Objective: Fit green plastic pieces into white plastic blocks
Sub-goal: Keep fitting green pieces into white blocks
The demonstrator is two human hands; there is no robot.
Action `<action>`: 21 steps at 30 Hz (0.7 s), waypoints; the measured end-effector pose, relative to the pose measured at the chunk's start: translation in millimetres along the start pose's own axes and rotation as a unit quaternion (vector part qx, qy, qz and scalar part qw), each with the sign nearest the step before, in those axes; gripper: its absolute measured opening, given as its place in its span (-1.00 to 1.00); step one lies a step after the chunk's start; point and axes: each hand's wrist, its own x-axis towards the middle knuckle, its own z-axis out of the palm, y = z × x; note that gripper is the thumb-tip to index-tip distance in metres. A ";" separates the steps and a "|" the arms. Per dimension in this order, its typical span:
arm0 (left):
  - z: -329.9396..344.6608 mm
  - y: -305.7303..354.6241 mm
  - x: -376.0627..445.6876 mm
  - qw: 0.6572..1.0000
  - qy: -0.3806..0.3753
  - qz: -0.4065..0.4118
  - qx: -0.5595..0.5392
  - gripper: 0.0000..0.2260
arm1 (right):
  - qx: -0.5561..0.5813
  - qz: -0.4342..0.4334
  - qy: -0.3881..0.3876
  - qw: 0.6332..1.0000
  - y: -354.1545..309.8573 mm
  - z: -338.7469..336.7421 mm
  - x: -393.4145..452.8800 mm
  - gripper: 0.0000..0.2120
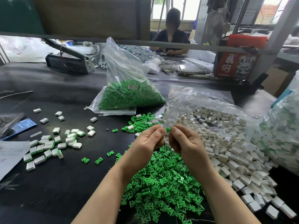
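My left hand (149,140) and my right hand (186,141) meet above the table, fingertips pinched together on one small green piece (168,130); a sliver of white shows at my left fingertips, too hidden to name. Below my wrists lies a heap of loose green pieces (161,183). To the right, white blocks (226,151) spill from an open clear bag. On the left, white blocks with green pieces fitted in them (48,146) lie scattered.
A clear bag of green pieces (129,96) stands behind my hands. Another bag holding white-and-green parts (281,135) sits at the far right. Paper (11,156) and a blue packet (24,125) lie at the left edge. A person sits across the dark table (64,183).
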 end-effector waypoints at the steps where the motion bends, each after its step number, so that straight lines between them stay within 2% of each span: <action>1: 0.4 0.2 -0.2 1.000 -0.001 0.000 0.000 -0.76 | 0.006 0.003 -0.004 1.000 0.1 0.2 -0.1 -0.71; 5: -1.5 1.4 -0.6 1.000 0.003 0.001 -0.001 -0.78 | 0.001 0.000 -0.023 1.000 -0.3 -0.6 0.0 -0.72; 8: -3.0 3.1 -1.5 0.999 -0.017 0.018 0.045 -0.77 | -0.011 0.000 -0.050 0.999 -1.4 -4.7 -0.4 -0.74; 12: -2.3 4.3 -2.5 0.996 -0.021 0.027 0.082 -0.74 | -0.012 0.010 -0.069 0.997 -1.3 -3.7 -1.3 -0.66; 16: 2.0 1.0 -2.0 0.999 0.012 0.035 0.039 -0.80 | 0.048 0.009 -0.029 0.998 -0.5 5.5 -3.5 -0.59; 21: 10.9 -3.3 -0.2 0.998 0.031 0.052 -0.002 -0.80 | 0.057 -0.008 0.015 0.998 2.4 12.7 -4.1 -0.69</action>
